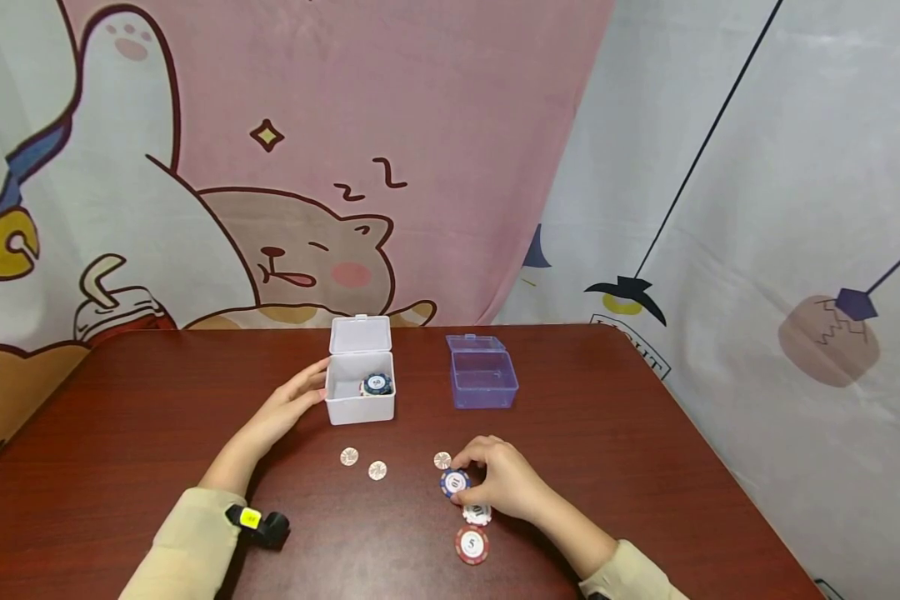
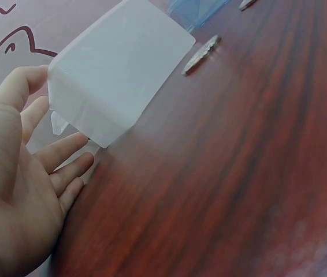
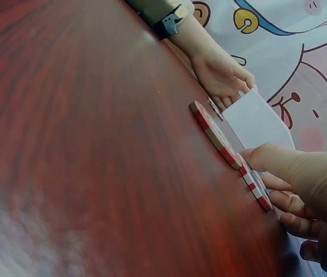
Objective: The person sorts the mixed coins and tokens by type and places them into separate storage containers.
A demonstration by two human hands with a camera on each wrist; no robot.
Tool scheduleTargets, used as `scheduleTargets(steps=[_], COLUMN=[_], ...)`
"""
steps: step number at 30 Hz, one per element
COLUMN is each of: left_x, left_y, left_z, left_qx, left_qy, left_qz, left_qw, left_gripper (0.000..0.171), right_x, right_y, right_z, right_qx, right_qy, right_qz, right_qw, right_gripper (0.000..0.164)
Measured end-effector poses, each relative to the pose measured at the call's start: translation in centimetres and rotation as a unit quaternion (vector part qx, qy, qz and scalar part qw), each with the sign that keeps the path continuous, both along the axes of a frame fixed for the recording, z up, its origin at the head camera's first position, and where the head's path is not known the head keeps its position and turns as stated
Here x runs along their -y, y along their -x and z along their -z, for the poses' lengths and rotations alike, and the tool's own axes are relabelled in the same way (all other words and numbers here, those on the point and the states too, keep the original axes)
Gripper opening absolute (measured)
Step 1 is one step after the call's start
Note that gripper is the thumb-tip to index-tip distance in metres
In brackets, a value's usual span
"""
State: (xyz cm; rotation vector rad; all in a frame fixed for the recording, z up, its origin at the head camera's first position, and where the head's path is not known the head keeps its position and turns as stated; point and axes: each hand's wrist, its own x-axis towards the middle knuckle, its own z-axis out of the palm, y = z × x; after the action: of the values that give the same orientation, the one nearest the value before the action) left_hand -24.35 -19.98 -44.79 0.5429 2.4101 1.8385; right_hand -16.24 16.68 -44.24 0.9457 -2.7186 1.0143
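Note:
My right hand (image 1: 502, 477) pinches a blue poker chip (image 1: 456, 483) marked 10 between thumb and fingers, low over the table. Partly covered by that hand, a white poker chip (image 1: 478, 516) lies just below it. Nearer to me is a red poker chip (image 1: 472, 545) marked 5, also edge-on in the right wrist view (image 3: 214, 134). My left hand (image 1: 283, 412), fingers extended, touches the left side of an open white plastic box (image 1: 360, 410). Inside the box, a dark blue chip (image 1: 377, 383) rests on top of other chips, mostly hidden.
Right of the white box stands an open translucent purple box (image 1: 483, 398) with its lid tipped back. Two coins (image 1: 349, 456) (image 1: 377, 471) lie in front of the white box, and another coin (image 1: 442, 460) is beside the right fingertips. A printed curtain (image 1: 450, 167) hangs behind the brown table (image 1: 330, 550).

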Motion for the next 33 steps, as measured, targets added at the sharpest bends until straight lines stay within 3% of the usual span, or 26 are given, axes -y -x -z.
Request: scheduleTargets(steps=[18, 33], left_x=[0.0, 0.0], left_y=[-0.1, -0.1], left_z=[-0.1, -0.1], left_qx=[0.001, 0.004], left_qy=[-0.002, -0.003], left_qz=[0.004, 0.000], left_qw=[1.0000, 1.0000], left_gripper=[0.056, 0.056], right_x=[0.3, 1.9], right_y=[0.1, 1.9], right_z=[0.1, -1.1], right_qx=[-0.054, -0.080], right_qy=[-0.009, 0.011], right_qz=[0.015, 0.025], right_qw=[0.998, 0.996], right_gripper=[0.034, 0.032])
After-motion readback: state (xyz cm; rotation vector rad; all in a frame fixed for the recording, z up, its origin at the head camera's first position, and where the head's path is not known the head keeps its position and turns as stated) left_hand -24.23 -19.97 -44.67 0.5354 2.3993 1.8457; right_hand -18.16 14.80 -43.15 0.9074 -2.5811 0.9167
